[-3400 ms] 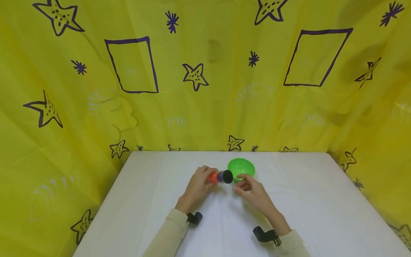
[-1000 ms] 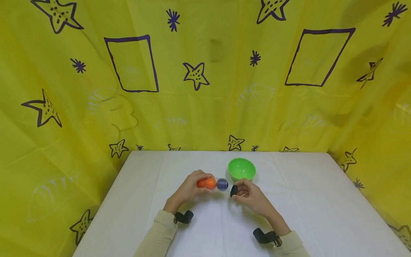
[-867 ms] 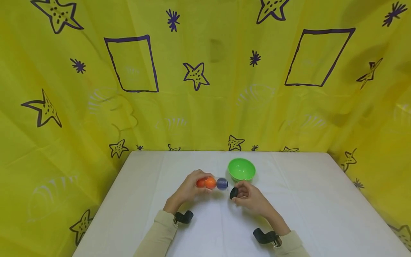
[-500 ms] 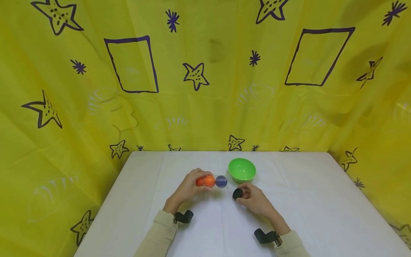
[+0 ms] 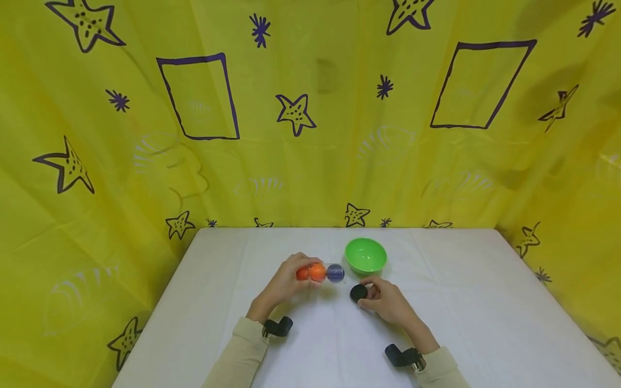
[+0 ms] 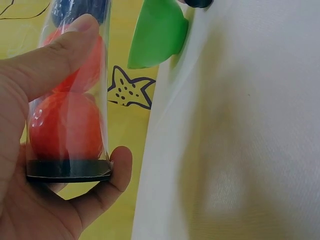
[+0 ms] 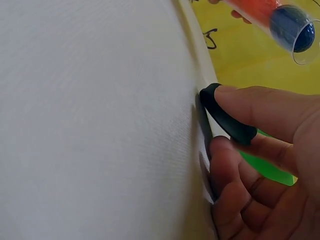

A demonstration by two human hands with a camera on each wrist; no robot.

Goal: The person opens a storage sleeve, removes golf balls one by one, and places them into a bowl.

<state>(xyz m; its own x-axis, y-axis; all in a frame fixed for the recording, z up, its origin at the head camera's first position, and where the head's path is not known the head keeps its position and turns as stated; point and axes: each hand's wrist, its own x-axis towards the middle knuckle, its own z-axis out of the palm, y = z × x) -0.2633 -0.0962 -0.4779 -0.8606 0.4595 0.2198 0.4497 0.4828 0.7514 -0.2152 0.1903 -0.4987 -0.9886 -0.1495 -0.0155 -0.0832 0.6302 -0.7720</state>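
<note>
My left hand [image 5: 286, 280] grips a clear plastic tube [image 5: 326, 272], held roughly sideways above the table. Inside it sit a red ball [image 5: 303, 273], an orange ball [image 5: 317, 272] and a dark blue ball [image 5: 335, 273]. The blue one lies nearest the tube's uncapped mouth, which faces right. The left wrist view shows the tube's black base [image 6: 70, 171] by the fingers. My right hand [image 5: 390, 303] pinches a round black cap [image 7: 229, 116] between thumb and finger, low over the table, its lower fingers close to the cloth.
A green bowl [image 5: 366, 256] stands on the white-covered table [image 5: 436, 280], just beyond the right hand. Behind and around the table hangs a yellow curtain [image 5: 330, 178] with drawn stars.
Over three seconds ago the cap sat on the tube; now it is apart, in the right hand. Lately the right hand has shifted slightly down and turned the cap flatter. The left hand barely moved.
</note>
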